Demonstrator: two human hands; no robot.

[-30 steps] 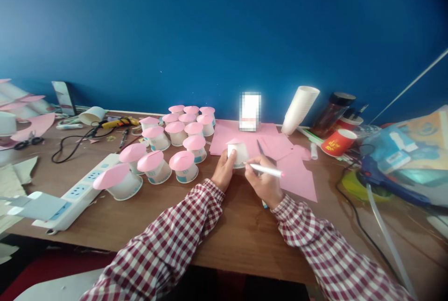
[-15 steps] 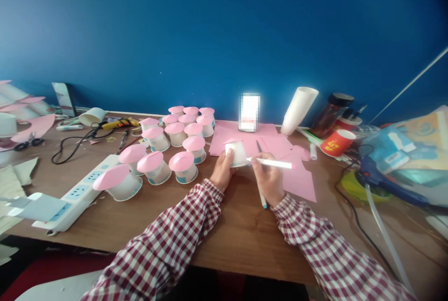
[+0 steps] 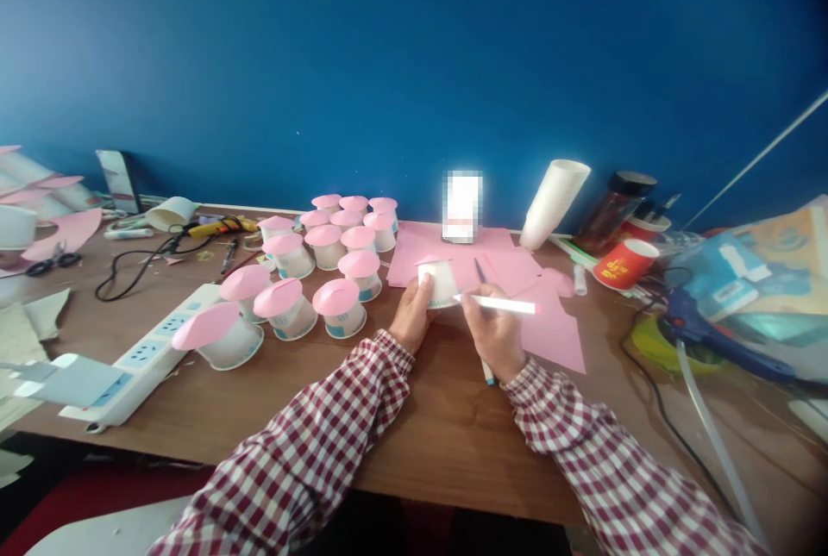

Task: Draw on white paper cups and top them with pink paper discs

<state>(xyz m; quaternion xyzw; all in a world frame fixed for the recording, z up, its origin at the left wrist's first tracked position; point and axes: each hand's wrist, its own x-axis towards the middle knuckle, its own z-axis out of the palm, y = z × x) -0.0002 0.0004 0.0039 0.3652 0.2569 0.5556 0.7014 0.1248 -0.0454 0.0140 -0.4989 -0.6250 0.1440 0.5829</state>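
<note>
My left hand (image 3: 412,313) is closed around the left side of a white paper cup (image 3: 440,282), thumb across its wall. A teal zigzag line runs along the cup's lower edge, and a bit of pink paper shows at its top. My right hand (image 3: 495,327) grips a white marker pen (image 3: 501,303) with a pink end, its tip at the cup's lower right side. Whether the tip touches the cup I cannot tell. A second marker (image 3: 487,373) with a teal end lies on the table, partly under my right hand. Pink paper sheets (image 3: 549,336) lie behind and beside the hands.
Several cups with pink paper tops (image 3: 338,297) stand left of my hands. A power strip (image 3: 152,353) lies nearer the left edge. At the back are a propped phone (image 3: 461,207) and leaning stacked cups (image 3: 555,203). On the right sit a red cup (image 3: 625,265) and a blue glue gun (image 3: 711,340).
The marker in my right hand has shifted slightly left along the cup's lower edge, and the teal zigzag shows more clearly. My left hand still holds the cup in nearly the same place.
</note>
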